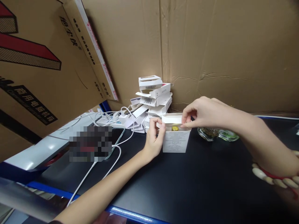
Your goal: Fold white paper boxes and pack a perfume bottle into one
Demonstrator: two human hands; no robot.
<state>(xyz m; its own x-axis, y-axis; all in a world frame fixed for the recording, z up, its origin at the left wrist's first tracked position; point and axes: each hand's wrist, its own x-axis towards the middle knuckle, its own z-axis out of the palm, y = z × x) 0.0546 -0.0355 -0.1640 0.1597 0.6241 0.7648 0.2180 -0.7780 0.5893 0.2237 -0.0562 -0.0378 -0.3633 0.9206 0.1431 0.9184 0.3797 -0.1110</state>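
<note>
A white carton (176,142) with small printed text stands upright on the black table (198,186), its top flaps raised. Inside its opening shows a round yellow object (175,128). My left hand (154,140) pinches the carton's upper left corner between thumb and fingers. At the upper right edge, the thumb and fingertips of my right hand (198,112) close on the flap. The rest of the carton's contents is hidden.
Behind the carton rise stacked white boxes (161,91). Two glass jars (228,135) stand right of it. A phone (116,137), white cables (120,155) and a power strip (105,119) lie left. Cardboard (201,49) backs the table.
</note>
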